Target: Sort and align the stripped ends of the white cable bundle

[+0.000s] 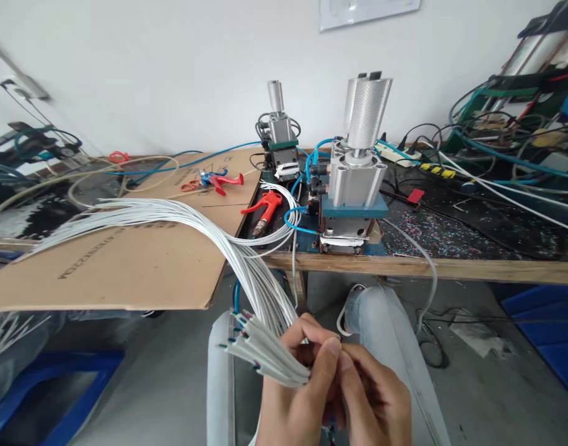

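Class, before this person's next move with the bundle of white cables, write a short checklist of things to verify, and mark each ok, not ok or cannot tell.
1. Cable bundle gripped in both hands, left hand and right hand: ok.
2. Cable ends lined up evenly: not ok, the tips sit staggered.
3. Cables run untangled across the cardboard sheet: ok, they lie roughly parallel.
4. Front pneumatic press slot free of cable: cannot tell.
5. Red air gun lies apart from the hands: ok.
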A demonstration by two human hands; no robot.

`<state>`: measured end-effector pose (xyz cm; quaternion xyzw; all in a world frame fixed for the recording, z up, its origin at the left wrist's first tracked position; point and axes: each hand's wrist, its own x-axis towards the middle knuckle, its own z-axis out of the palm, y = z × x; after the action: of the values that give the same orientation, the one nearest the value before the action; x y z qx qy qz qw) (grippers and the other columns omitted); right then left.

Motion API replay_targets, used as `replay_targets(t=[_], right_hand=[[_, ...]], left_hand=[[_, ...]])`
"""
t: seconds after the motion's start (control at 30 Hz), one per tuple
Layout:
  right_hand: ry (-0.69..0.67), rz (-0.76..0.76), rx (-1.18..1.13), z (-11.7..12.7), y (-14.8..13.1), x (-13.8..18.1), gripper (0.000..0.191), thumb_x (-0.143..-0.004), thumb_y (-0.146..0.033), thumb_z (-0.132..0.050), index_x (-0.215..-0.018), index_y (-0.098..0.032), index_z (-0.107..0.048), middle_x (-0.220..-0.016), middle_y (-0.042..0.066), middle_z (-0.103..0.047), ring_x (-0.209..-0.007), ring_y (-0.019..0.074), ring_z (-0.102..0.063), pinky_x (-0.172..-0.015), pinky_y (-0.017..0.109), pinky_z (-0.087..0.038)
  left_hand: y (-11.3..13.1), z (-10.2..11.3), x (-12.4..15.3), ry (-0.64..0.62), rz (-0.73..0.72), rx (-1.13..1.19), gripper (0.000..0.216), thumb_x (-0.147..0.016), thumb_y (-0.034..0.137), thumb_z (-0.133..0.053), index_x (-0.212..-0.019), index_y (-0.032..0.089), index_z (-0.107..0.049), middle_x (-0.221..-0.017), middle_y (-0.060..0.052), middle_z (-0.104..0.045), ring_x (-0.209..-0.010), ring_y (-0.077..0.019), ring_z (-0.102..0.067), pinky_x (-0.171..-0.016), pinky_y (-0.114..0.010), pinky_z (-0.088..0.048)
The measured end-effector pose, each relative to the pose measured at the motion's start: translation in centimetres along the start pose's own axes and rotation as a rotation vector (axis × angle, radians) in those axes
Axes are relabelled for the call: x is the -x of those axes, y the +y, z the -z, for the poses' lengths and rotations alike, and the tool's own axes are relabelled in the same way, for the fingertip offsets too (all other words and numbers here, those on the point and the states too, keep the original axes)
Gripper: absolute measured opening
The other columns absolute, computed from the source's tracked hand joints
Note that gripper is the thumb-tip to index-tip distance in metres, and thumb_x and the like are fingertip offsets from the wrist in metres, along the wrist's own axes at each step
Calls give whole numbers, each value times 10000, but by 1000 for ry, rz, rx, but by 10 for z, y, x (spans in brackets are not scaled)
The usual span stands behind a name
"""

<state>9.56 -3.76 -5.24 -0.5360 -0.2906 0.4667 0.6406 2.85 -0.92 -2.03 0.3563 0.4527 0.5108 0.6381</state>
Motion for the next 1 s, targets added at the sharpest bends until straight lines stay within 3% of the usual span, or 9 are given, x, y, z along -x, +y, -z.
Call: replay_targets(t=[0.23,0.4,0.6,0.8,1.0], right_hand=[[59,33,-3,-6,0,2,506,-926,-642,-687,-664,-211,-731,-477,-58,-435,-420,80,-390,-409,183,-305],[51,41,-34,-6,2,1,515,-918,-650,-702,-646,-213,-711,-474,-69,-418,-415,71,-394,-423,176,-314],[11,67,-55,-2,5,-2,490,-935,-640,-700,-699,-214,-748,-480,-53,-482,-418,77,-401,-414,177,-322],[-66,34,-9,2,-1,-1,494,-953,-623,-682,-705,-203,-761,-478,-51,-466,-411,91,-436,-413,181,-386],[-93,49,-11,4,-3,-2,438,-967,-567,-685,-728,-211,-776,-489,-53,-462,-416,97,-470,-411,174,-403]], left_hand=[[-2,3,-1,22,-81,-21,381,-858,443,-852,-692,161,-657,-674,44,-517,-485,-41,-417,-404,-118,-361],[-2,3,1,2,-53,-12,372,-872,463,-832,-716,172,-661,-691,44,-529,-453,-50,-453,-386,-143,-392],[-3,3,3,6,-116,-88,336,-922,436,-785,-734,183,-667,-707,39,-545,-459,-49,-491,-412,-147,-425],[8,5,2,-7,-25,-50,330,-869,459,-823,-781,182,-666,-680,51,-568,-384,-61,-549,-370,-141,-435],[11,4,2,7,-4,-53,262,-858,368,-822,-748,204,-649,-625,39,-588,-383,-89,-551,-367,-162,-421]])
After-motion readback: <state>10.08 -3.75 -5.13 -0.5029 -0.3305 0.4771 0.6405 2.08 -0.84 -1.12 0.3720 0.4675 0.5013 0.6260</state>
